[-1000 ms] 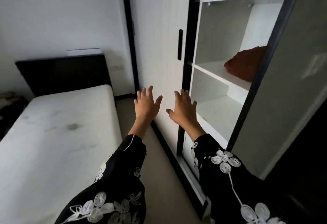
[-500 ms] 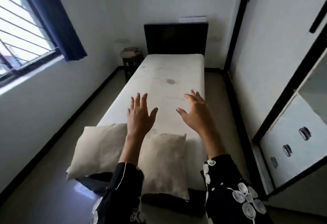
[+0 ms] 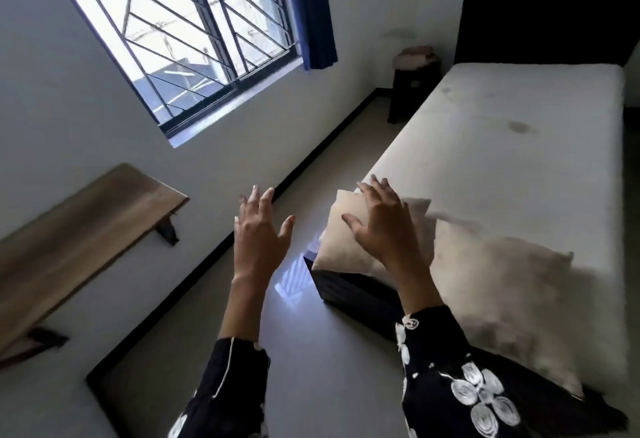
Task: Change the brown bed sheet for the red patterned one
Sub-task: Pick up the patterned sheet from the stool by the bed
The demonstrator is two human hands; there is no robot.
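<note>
At the near end of the bare mattress (image 3: 502,147), with left hand (image 3: 259,233) and right hand (image 3: 381,226) hovering spread and empty and neither sheet in sight, the left pillow (image 3: 337,247) seems to overhang the corner and might slide to the floor (image 3: 304,368) if bumped.

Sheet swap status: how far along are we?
Done: the mattress lies bare, no brown sheet on it. In hand: nothing; left hand and right hand are both open in the air. Left: no red patterned sheet in view, so fetching and spreading it remains; two pillows sit on the mattress's near end.
</note>
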